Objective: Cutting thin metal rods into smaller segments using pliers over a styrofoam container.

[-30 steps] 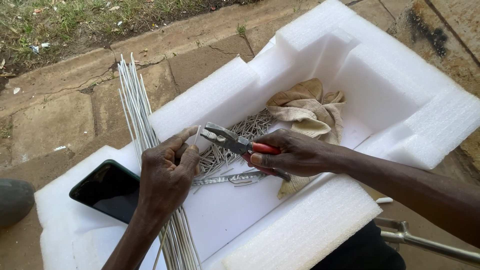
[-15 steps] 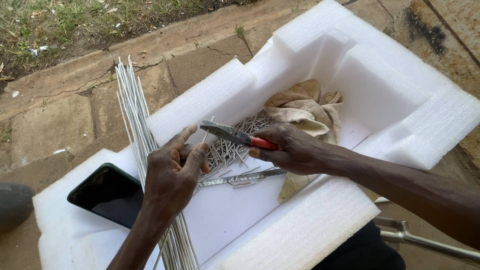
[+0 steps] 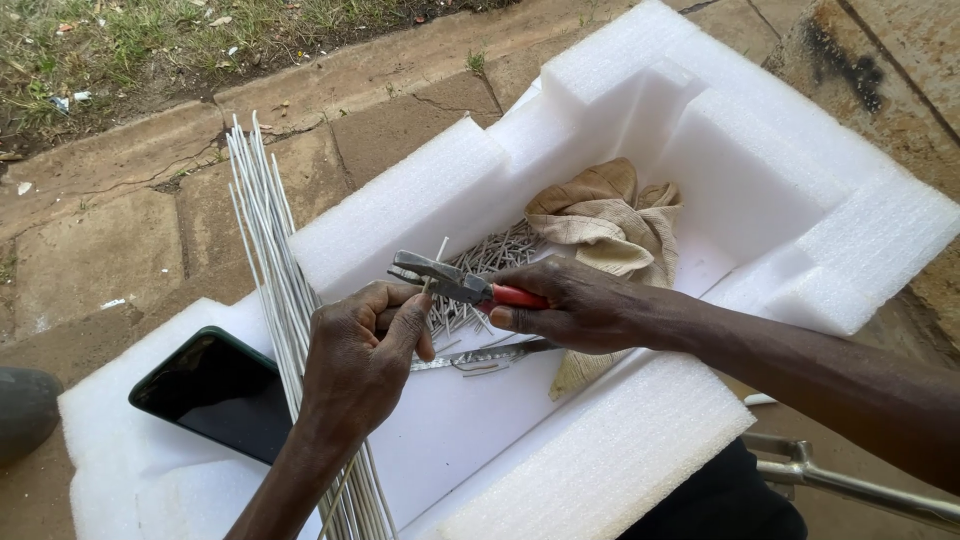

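Observation:
My right hand (image 3: pixel 575 305) grips red-handled pliers (image 3: pixel 455 281) whose grey jaws point left. My left hand (image 3: pixel 362 355) pinches a short piece of thin metal wire (image 3: pixel 435 262) that stands up right at the jaws. Under the same hand runs a bundle of long thin metal rods (image 3: pixel 270 235), laid from the far left toward me. Behind the pliers lies a heap of short cut wire pieces (image 3: pixel 490 258) inside a white foam packing tray (image 3: pixel 640 420). A flat metal tool (image 3: pixel 480 357) rests on the tray floor just below my hands.
A crumpled beige cloth (image 3: pixel 610 225) sits in the tray behind my right hand. A dark phone (image 3: pixel 205 392) lies on the foam at the left. Concrete paving (image 3: pixel 110 230) and grass (image 3: pixel 130 40) lie beyond. A metal frame part (image 3: pixel 850 485) shows at the lower right.
The pliers have swung from pointing down at the wire heap to level, jaws leftward. My left hand has turned and now holds a short wire piece up at the jaws.

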